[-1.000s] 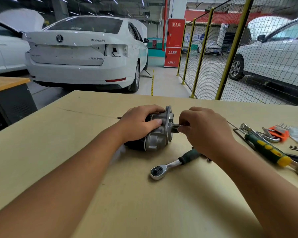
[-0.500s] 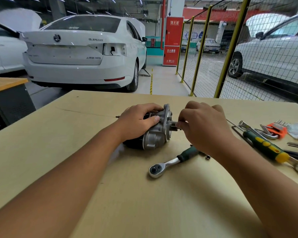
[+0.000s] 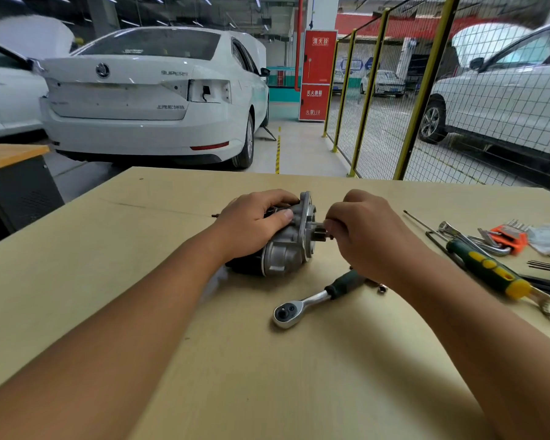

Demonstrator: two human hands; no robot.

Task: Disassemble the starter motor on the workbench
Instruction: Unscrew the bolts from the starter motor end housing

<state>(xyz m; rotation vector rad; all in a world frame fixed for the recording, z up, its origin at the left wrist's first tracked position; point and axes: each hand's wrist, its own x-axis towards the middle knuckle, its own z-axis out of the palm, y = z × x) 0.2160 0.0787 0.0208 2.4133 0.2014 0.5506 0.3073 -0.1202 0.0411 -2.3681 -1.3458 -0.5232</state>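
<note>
The starter motor [image 3: 286,249] lies on its side in the middle of the wooden workbench [image 3: 172,312], its silver nose housing and flange turned to the right, its dark body to the left. My left hand [image 3: 251,223] grips the motor from above, thumb pressed on the silver housing. My right hand [image 3: 362,230] sits just right of the flange, its fingertips pinching a thin metal bolt [image 3: 318,224] that sticks out of the flange. The far end of the motor is hidden under my left hand.
A ratchet wrench [image 3: 311,300] with a dark handle lies in front of the motor. A small nut [image 3: 382,288] lies beside my right wrist. To the right lie a green-yellow handled tool [image 3: 489,274], spanners [image 3: 470,238], an orange hex-key set [image 3: 508,236] and thin rods. A yellow mesh fence [image 3: 410,106] stands behind.
My right hand has shifted slightly toward the flange and keeps its pinch on the thin bolt. My left hand stays on the motor. The view has tilted a little.
</note>
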